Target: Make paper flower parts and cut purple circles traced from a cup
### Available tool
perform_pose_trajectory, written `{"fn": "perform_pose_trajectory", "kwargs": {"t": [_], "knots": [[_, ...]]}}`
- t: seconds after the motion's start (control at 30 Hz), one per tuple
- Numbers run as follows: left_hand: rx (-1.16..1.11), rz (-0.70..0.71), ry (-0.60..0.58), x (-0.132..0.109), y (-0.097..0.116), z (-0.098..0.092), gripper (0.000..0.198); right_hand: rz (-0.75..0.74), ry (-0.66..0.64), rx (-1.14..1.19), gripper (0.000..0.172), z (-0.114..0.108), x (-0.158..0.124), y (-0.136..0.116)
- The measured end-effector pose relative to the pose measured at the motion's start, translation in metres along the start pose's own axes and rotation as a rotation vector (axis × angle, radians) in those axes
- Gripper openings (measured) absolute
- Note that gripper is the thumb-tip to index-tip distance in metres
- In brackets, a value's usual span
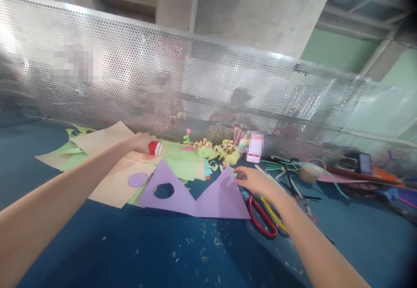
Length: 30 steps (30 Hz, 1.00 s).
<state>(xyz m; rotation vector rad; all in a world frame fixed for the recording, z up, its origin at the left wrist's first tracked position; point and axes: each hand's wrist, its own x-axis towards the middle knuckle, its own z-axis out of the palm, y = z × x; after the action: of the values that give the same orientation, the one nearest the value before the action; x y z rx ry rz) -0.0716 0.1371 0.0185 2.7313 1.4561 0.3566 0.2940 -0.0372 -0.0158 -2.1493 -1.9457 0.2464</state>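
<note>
My left hand (142, 143) reaches over the paper pile at the left, its fingers closed around a small red-and-white object (154, 148) whose kind I cannot make out. In front lies a purple sheet (215, 201) with two pointed peaks and a round hole in its left half. A purple paper disc (137, 180) rests to the left of it. My right hand (256, 179) is at the sheet's right peak, fingers loosely bent and apart; whether they touch the paper is unclear. Red-handled scissors (262, 218) lie beneath my right wrist, beside a yellow handle (273, 214).
Beige paper (112, 188) and green sheets (184, 160) overlap at the left. Paper scraps (224, 152) are heaped at the back near a phone (254, 147). Pipe cleaners (289, 170) and a tape roll (308, 171) lie right. A perforated metal screen (208, 84) stands behind the blue table (182, 253).
</note>
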Motion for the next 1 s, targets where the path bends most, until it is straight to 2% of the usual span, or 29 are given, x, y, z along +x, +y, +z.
{"fn": "perform_pose_trajectory", "kwargs": {"t": [0.13, 0.2, 0.27, 0.37, 0.43, 0.47, 0.53, 0.57, 0.67, 0.7, 0.77, 0.83, 0.9, 1.0], "knots": [[0.062, -0.026, 0.175, 0.002, 0.013, -0.009, 0.069, -0.042, -0.081, 0.068, 0.035, 0.006, -0.004, -0.011], [0.013, 0.015, 0.266, 0.0, 0.03, -0.013, 0.067, -0.058, -0.093, 0.102, 0.034, 0.009, -0.003, -0.015], [-0.059, 0.131, 0.311, -0.005, 0.054, -0.014, 0.058, -0.082, -0.096, 0.144, 0.032, 0.014, -0.001, -0.017], [-0.081, 0.325, 0.266, -0.022, 0.093, -0.015, 0.049, -0.125, -0.097, 0.203, 0.027, 0.02, 0.001, -0.022], [-0.124, 0.364, 0.198, -0.035, 0.113, -0.013, 0.051, -0.132, -0.053, 0.216, 0.021, 0.019, 0.001, -0.028], [-0.162, 0.37, 0.125, -0.041, 0.121, -0.012, 0.052, -0.13, -0.013, 0.217, 0.021, 0.017, 0.0, -0.032], [-0.224, 0.391, 0.033, -0.049, 0.133, -0.007, 0.057, -0.148, 0.064, 0.231, 0.032, 0.009, -0.006, -0.043], [-0.245, 0.4, 0.028, -0.052, 0.137, -0.004, 0.062, -0.192, 0.073, 0.25, 0.042, 0.004, -0.01, -0.049], [-0.29, 0.382, 0.083, -0.052, 0.145, 0.007, 0.071, -0.435, -0.018, 0.305, 0.076, -0.005, -0.024, -0.067], [-0.308, 0.372, 0.103, -0.051, 0.147, 0.011, 0.073, -0.48, -0.022, 0.305, 0.082, -0.004, -0.027, -0.073], [-0.362, 0.35, 0.113, -0.048, 0.151, 0.016, 0.076, -0.466, 0.044, 0.298, 0.079, 0.0, -0.029, -0.08], [-0.442, 0.321, 0.113, -0.045, 0.153, 0.021, 0.08, -0.384, 0.084, 0.329, 0.066, 0.007, -0.027, -0.081], [-0.533, 0.298, 0.104, -0.043, 0.155, 0.027, 0.083, -0.316, 0.013, 0.408, 0.058, 0.012, -0.022, -0.076], [-0.656, 0.284, 0.041, -0.039, 0.155, 0.037, 0.085, -0.24, -0.101, 0.492, 0.057, 0.012, -0.016, -0.063]]}}
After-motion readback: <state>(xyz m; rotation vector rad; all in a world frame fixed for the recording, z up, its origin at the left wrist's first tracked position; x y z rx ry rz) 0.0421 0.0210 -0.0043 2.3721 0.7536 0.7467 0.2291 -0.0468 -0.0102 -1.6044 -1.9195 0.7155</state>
